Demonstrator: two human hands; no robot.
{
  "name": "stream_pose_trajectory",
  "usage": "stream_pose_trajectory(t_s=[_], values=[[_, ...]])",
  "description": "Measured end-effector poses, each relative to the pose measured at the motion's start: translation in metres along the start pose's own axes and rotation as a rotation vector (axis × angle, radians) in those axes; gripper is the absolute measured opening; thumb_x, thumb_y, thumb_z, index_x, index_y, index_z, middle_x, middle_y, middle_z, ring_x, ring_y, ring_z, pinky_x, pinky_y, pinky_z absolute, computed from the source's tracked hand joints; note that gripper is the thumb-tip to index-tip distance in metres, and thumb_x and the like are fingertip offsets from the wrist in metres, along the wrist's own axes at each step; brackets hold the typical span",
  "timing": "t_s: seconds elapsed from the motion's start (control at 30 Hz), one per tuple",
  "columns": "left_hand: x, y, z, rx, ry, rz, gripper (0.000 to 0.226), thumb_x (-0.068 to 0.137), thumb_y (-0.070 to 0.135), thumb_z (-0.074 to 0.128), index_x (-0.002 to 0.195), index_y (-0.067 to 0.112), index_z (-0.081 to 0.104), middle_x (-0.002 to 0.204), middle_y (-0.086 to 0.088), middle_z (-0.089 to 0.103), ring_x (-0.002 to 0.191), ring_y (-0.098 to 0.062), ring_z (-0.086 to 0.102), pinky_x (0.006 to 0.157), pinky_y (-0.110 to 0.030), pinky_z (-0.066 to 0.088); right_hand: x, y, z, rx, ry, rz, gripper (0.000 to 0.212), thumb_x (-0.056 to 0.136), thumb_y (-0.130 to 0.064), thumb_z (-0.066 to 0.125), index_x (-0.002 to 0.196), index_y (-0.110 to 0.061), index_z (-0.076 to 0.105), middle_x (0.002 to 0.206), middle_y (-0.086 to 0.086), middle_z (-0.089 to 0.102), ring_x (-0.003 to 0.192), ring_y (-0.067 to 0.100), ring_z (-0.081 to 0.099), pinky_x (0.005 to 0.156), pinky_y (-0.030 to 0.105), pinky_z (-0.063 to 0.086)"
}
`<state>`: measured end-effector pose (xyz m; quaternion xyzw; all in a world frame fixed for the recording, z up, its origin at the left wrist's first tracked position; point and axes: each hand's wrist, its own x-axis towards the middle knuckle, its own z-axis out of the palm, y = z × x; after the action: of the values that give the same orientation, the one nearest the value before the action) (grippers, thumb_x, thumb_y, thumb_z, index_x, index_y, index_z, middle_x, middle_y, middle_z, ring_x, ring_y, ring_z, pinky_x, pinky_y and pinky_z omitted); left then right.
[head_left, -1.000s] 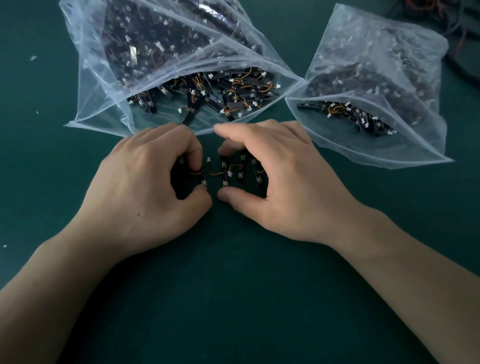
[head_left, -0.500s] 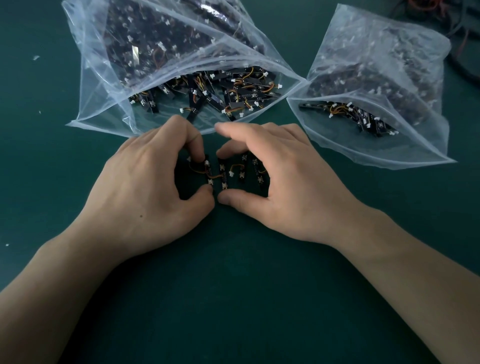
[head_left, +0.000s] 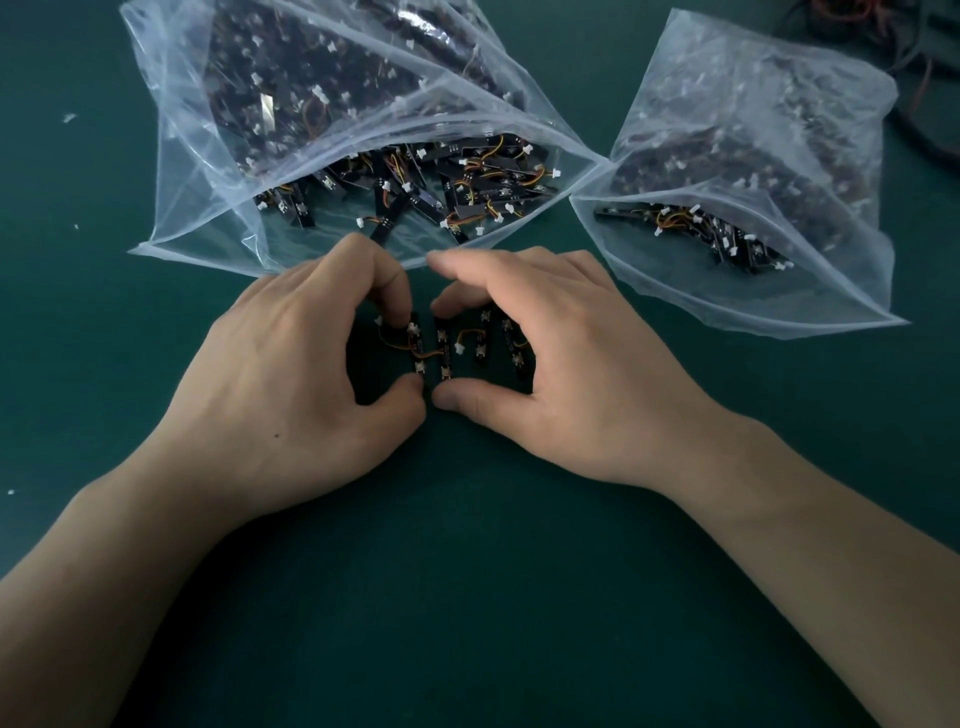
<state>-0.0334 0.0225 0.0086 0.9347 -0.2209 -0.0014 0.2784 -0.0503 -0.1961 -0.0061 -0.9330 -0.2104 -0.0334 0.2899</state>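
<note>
The scene is viewed from one head-worn wide-angle camera, pointed forward and steeply down at the green table (head_left: 467, 623) from close range. The left hand (head_left: 291, 389) and right hand (head_left: 566, 364) are framed centrally, with a clear bag (head_left: 182, 218) cropped at 11 o'clock and a second bag (head_left: 831, 291) seen at 2 o'clock

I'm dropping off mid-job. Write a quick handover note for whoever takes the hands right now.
Left hand: thumb and forefinger pinch the left board.
Right hand: thumb and fingers bracket the row of boards beside it on the green mat.
Supply: big bag of the same boards behind the hands, smaller bag to the right.
Done: a few boards lie side by side between the hands.
Left: close the left board up to the row, then probably add more from the bags.
</note>
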Motion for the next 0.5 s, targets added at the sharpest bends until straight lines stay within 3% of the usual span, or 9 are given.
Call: stream_pose_trajectory(t_s=[0.2, 0.37, 0.5], values=[[0.0, 0.0, 0.001, 0.002, 0.007, 0.027, 0.048, 0.069, 0.041, 0.067, 0.113, 0.036, 0.049, 0.094, 0.048, 0.046, 0.084, 0.015, 0.049, 0.072, -0.015, 0.03, 0.0, 0.002, 0.0, 0.005, 0.006, -0.01, 0.077, 0.086, -0.047, 0.081, 0.15, -0.019, 0.049, 0.13, -0.012, 0.067, 0.126, 0.01, 0.056, 0.112, 0.039, 0.037], [0.001, -0.004, 0.001, -0.026, -0.024, 0.016, 0.062, 0.069, 0.049, 0.059, 0.129, 0.037, 0.049, 0.108, 0.027, 0.058, 0.092, 0.015, 0.049, 0.082, -0.015, 0.034, -0.006, 0.007, -0.008, 0.063, 0.133, -0.05, 0.069, 0.087, -0.046, 0.078, 0.145, -0.017, 0.055, 0.127, -0.013, 0.067, 0.126, 0.008, 0.057, 0.115, 0.04, 0.031], [0.001, -0.003, -0.001, -0.018, -0.028, 0.017, 0.064, 0.073, 0.045, 0.066, 0.134, 0.036, 0.05, 0.109, 0.022, 0.058, 0.095, 0.018, 0.047, 0.084, -0.015, 0.034, -0.011, 0.013, -0.014, -0.08, 0.076, -0.015, 0.077, 0.084, -0.054, 0.075, 0.147, -0.017, 0.052, 0.125, -0.014, 0.065, 0.126, 0.011, 0.055, 0.114, 0.042, 0.026]])
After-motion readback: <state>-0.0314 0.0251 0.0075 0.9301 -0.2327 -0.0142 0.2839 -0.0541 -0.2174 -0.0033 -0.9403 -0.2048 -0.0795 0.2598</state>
